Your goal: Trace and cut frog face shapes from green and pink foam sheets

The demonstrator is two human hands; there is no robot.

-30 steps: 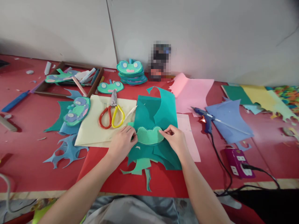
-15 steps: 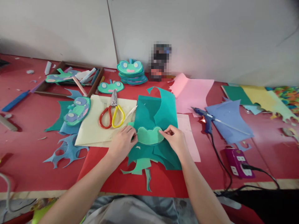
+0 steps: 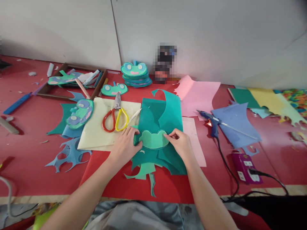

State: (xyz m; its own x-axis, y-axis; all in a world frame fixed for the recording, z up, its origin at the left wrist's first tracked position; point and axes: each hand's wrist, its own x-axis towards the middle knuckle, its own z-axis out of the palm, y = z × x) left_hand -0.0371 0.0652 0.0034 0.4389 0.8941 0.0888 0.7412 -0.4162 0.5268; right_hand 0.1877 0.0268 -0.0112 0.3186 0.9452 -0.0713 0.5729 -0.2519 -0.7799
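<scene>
The wooden tray (image 3: 99,84) at the far left is holding pens, markers and a green cutout (image 3: 61,80) that is lying across it. In the near middle, the light green frog shape (image 3: 153,140) is lying on the teal sheet (image 3: 161,110). The left hand (image 3: 124,146) is pressing flat on the shape's left edge with its fingers together. The right hand (image 3: 181,144) is pinching the right edge. Both hands are hiding the shape's ends, and an object by the far wall is blurred out.
</scene>
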